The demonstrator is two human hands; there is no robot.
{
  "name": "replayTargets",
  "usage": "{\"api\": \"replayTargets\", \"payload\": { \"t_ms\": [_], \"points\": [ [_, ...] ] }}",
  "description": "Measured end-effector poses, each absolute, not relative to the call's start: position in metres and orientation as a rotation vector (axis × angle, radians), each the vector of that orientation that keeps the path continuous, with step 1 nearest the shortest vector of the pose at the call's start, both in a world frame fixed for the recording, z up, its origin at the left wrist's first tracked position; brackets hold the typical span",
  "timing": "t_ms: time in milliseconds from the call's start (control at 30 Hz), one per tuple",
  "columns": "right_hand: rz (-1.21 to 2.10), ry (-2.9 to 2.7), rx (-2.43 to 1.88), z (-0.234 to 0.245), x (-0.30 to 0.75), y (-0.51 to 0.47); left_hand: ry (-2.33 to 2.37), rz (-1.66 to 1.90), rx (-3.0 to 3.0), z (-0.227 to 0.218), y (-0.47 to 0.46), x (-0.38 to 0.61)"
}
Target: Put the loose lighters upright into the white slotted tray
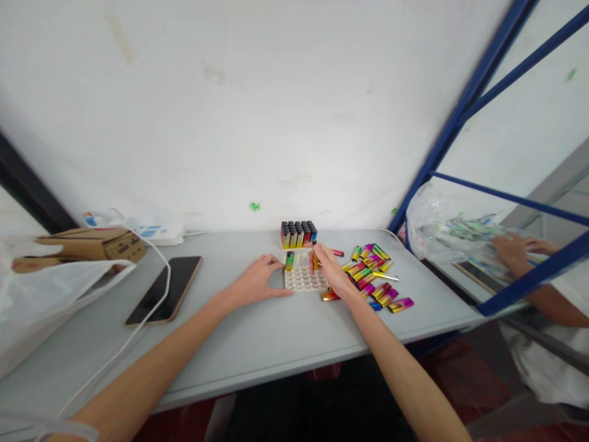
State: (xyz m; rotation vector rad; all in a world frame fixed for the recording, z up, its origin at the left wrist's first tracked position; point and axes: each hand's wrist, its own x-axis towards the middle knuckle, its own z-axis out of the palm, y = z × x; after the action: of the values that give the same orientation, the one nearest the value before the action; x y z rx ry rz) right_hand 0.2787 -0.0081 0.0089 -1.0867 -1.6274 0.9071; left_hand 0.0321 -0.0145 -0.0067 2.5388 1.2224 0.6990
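Note:
A white tray with round holes (302,281) lies on the grey table (257,331). My left hand (257,279) rests at the tray's left edge, fingers curled against it. One lighter (289,260) stands upright in the tray's far left corner. My right hand (330,269) is pinched on another colourful lighter (315,260) over the tray's far right side. A pile of loose colourful lighters (373,276) lies to the right of the tray. Behind it stands a filled tray of lighters (298,235).
A phone (164,288) lies at the left with a white cable (161,264) across it, beside a cardboard box (92,244) and a white bag (41,301). Beyond the blue frame (464,104), another person's hands (518,252) handle a plastic bag (442,230).

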Motion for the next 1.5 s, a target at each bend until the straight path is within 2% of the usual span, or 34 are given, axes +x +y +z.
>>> {"api": "replayTargets", "payload": {
  "t_ms": [133, 367, 567, 700, 933, 1133, 1300, 1500],
  "points": [
    [0.894, -1.733, -0.959, 0.006, 0.278, -0.011, 1.211, 0.710, 2.529, -0.008, -0.014, 0.032],
    [0.558, -1.933, -1.207, 0.006, 0.265, -0.027, 1.206, 0.707, 2.529, -0.008, -0.015, 0.032],
    [0.508, -1.998, -1.371, -0.003, 0.249, -0.027, 1.204, 0.697, 2.540, -0.009, -0.015, 0.032],
    [0.443, -2.011, -1.419, -0.010, 0.245, -0.025, 1.205, 0.704, 2.550, -0.010, -0.015, 0.032],
    [0.134, -2.184, -1.418, -0.010, 0.238, -0.027, 1.210, 0.718, 2.544, -0.007, -0.017, 0.032],
    [0.146, -2.038, -1.306, 0.001, 0.298, -0.011, 1.237, 0.714, 2.525, -0.009, -0.016, 0.031],
    [0.045, -2.162, -1.438, 0.010, 0.367, 0.028, 1.248, 0.668, 2.530, -0.010, -0.014, 0.031],
    [0.080, -2.324, -1.628, 0.004, 0.395, 0.049, 1.272, 0.641, 2.535, -0.008, -0.015, 0.033]
  ]
}}
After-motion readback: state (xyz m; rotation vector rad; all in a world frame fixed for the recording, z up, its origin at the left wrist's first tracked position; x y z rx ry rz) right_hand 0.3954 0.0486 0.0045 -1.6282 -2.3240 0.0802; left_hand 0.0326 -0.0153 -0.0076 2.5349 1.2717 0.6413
